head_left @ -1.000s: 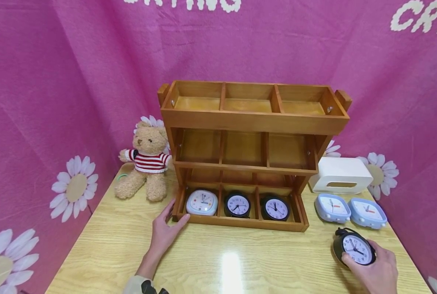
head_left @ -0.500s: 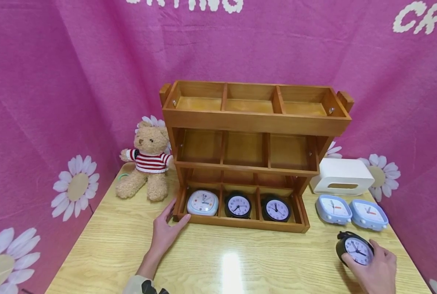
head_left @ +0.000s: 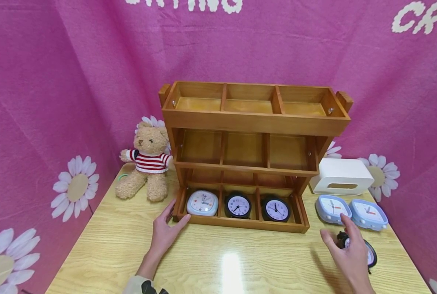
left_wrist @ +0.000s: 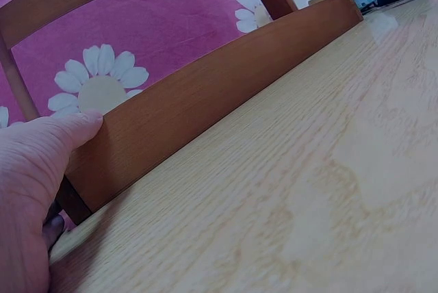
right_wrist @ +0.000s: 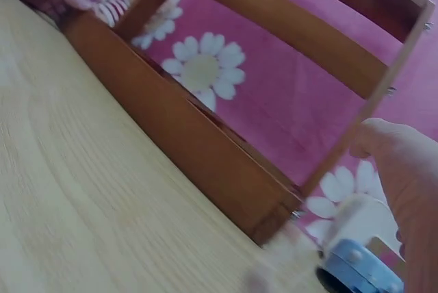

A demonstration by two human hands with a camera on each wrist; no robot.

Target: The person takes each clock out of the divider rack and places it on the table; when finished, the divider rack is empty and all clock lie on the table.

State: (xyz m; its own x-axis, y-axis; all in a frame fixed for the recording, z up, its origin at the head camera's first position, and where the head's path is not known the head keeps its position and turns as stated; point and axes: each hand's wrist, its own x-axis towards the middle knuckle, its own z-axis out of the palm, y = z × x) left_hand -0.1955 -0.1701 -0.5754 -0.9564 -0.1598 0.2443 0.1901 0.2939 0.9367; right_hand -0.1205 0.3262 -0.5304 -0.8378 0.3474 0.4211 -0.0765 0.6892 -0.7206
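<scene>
At the left end of the three-tier wooden shelf, the left hand spreads its thumb and fingers around the lower corner: the thumb rests on the front board, and the fingers lie along the side. Just behind that thumb, a pale blue alarm clock sits in the left compartment of the bottom tier. Beside it, the middle compartment holds a round black alarm clock, and the right one holds another black alarm clock, all dials showing.

Well to the right, the right hand is wide, thumb and index finger apart with nothing pinched between them. It hangs over a third black clock on the wooden table, hiding much of its dial; whether the hidden fingers touch it, I cannot tell. Near the index fingertip lies a blue clock, with a second blue clock right next to it. Behind both stands a white tissue box.

Left of the shelf sits a teddy bear in a red-and-white striped sweater. Pink cloth with large white daisies hangs behind everything.
</scene>
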